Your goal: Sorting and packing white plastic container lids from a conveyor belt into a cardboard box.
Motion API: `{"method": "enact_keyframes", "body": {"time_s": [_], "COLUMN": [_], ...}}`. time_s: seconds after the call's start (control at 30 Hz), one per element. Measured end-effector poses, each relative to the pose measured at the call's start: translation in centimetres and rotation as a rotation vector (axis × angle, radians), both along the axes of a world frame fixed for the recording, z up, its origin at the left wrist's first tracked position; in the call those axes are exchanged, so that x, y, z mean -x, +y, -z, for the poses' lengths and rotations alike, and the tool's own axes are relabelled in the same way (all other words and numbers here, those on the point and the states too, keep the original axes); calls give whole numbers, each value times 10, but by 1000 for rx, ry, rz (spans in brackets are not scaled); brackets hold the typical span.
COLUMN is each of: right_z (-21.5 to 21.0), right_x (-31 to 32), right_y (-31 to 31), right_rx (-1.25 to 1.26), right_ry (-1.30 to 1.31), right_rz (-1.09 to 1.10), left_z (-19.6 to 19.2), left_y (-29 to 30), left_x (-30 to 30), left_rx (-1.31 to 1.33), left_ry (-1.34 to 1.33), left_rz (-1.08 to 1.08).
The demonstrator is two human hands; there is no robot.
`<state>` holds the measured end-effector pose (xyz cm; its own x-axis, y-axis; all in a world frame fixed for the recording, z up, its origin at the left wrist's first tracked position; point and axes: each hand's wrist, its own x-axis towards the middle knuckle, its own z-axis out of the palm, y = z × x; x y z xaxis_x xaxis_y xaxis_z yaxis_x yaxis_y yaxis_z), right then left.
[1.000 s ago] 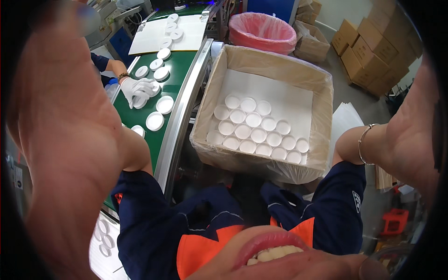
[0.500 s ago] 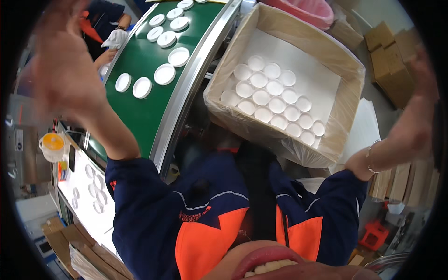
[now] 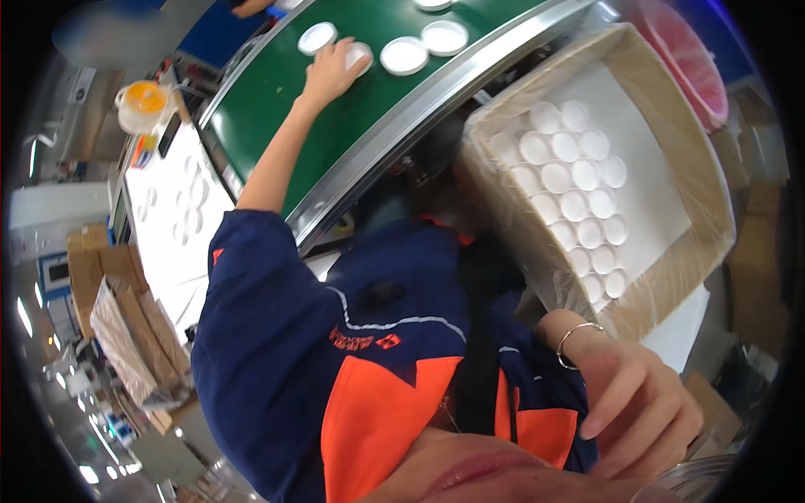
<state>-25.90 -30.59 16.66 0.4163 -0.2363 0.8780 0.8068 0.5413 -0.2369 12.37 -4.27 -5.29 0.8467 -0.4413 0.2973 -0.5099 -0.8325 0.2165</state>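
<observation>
While the left hand reaches far out over the green belt, its grip lies flat, fingers spread, on a white lid — palm covers most of it, so can't tell if fingers have curled round the rim or just press on top. Lid is round, no long axis; it sits right under the fingertips, at the far end of a near-straight arm. Left hand is thus the nearer one by a lot.

Other lids nearby on the belt: one just left of the hand, two more to the right, close but apart from the covered one, all lying flat.

Right hand hangs low and close to the camera, well apart from the belt, fingers loosely bent, nothing in it; thin bracelet at the wrist. It's nearest the box, a carton w/ plastic liner, holding white lids packed in neat rows along its near side; far half shows bare white sheet.

Surface: belt is flat, dark green, w/ metal edge rail between it and the box. Room: white desk left of the belt w/ more lids on it, orange-topped jug, flattened cartons stacked lower left, pink bin beyond the box.
</observation>
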Motion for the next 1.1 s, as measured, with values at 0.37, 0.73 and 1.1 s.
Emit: {"method": "enact_keyframes", "body": {"time_s": [0.37,0.73,1.1], "right_z": [1,13,68], "right_x": [-14,-24,-1], "right_y": [3,11,-134], "right_rx": [57,168,501], "right_ry": [96,-12,460], "right_rz": [-173,-134,159], "left_z": [-22,-52,-47], "left_y": [45,11,11], "left_x": [-46,17,20], "left_rx": [-5,-75,-365], "left_ry": [-48,306,101], "left_rz": [-34,469,536]}}
